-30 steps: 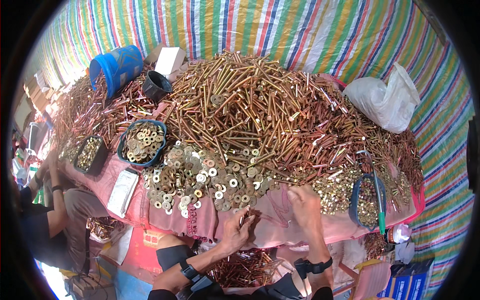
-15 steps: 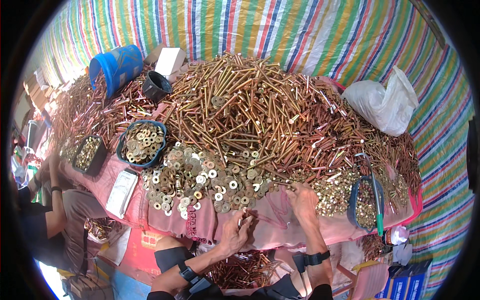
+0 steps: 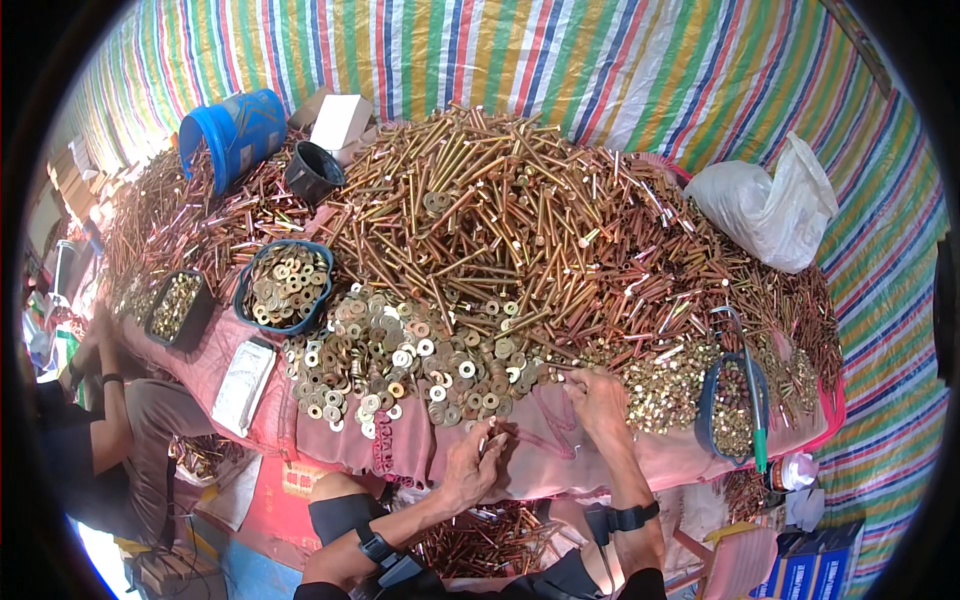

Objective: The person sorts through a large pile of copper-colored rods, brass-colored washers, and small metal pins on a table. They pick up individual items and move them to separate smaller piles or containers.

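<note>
Washers (image 3: 438, 377) lie beyond the narrowly curled left hand (image 3: 473, 468), nuts (image 3: 668, 388) beside the narrowed right hand (image 3: 603, 405); any grip is unclear.

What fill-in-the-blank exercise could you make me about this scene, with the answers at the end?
1. Just beyond the left hand, flat metal rings called ____ lie heaped.
2. Just to the right of the right hand is a spread of small gold ____.
3. From the person's side, the white bag lies to the ____ of the blue bucket.
4. The thin tool beside the right-hand tub has a ____ handle end.

Missing words: washers; nuts; right; green.
</note>
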{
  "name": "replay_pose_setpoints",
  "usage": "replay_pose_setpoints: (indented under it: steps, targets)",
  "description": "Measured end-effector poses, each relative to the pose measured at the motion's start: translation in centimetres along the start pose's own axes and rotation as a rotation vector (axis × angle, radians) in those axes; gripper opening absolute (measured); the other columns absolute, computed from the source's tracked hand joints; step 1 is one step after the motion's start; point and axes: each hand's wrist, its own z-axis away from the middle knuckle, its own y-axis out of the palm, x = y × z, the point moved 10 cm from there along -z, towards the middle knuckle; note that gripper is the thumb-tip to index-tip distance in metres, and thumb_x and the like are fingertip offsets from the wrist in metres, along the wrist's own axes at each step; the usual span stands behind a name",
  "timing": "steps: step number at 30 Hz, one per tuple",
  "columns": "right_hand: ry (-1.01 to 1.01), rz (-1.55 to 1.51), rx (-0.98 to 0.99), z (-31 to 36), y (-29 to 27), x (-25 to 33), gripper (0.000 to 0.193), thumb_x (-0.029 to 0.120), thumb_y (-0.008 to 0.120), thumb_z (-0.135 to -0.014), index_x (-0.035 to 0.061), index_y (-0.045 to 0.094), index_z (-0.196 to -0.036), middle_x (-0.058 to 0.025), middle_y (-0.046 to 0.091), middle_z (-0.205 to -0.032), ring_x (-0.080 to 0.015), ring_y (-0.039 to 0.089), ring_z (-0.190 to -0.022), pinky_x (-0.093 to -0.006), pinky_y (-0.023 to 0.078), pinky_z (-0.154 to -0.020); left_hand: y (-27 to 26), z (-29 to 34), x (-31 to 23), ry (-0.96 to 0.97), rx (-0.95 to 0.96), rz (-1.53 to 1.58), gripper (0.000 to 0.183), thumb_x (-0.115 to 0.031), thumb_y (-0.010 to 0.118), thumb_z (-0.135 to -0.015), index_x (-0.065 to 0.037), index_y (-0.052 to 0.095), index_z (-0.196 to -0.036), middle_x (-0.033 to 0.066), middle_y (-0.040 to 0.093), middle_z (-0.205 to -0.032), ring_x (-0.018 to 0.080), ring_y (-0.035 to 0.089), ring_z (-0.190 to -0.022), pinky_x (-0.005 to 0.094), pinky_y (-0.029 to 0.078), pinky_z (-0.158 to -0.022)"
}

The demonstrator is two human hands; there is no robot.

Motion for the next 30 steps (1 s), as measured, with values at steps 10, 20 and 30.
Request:
replay_pose_setpoints:
  steps: [10, 20, 30]
  targets:
    - [-0.052, -0.145, 0.056, -0.3, 2.3, 1.8, 0.026, 0.024, 0.082, -0.09, 0.0072, 0.08, -0.11, -0.0179, 0.074, -0.098, -0.0372, 0.073, -0.089, -0.0464, 0.058, -0.08, -0.3, -0.2, -0.6, 0.052, -0.021, -0.015, 0.026, -0.008, 0.063, -0.105, -0.004, 0.067, -0.131, 0.0086, 0.064, -0.073, 0.0138, 0.06, -0.062, 0.031, 0.049, -0.058]
    - [0.024, -0.004, -0.101, -0.3, -1.7, -2.0, 0.017, 0.017, 0.083, -0.086, 0.0076, 0.083, -0.101, -0.0157, 0.077, -0.095, -0.0326, 0.075, -0.086, -0.0425, 0.06, -0.079, -0.3, 0.0, -0.3, 0.037, -0.008, 0.0, 0.028, -0.006, 0.061, -0.104, -0.005, 0.066, -0.131, 0.0093, 0.061, -0.072, 0.0146, 0.059, -0.061, 0.0322, 0.049, -0.057]
    - [-0.01, 0.238, -0.039, -0.4, -0.3, -0.8, 0.023, 0.015, 0.081, -0.087, 0.0111, 0.081, -0.11, -0.0209, 0.074, -0.095, -0.0368, 0.075, -0.087, -0.0497, 0.059, -0.076, 0.0, -0.1, -0.4, 0.002, 0.029, 0.002, 0.022, -0.004, 0.058, -0.104, -0.006, 0.066, -0.125, 0.0085, 0.059, -0.068, 0.0128, 0.056, -0.06, 0.0323, 0.048, -0.056]
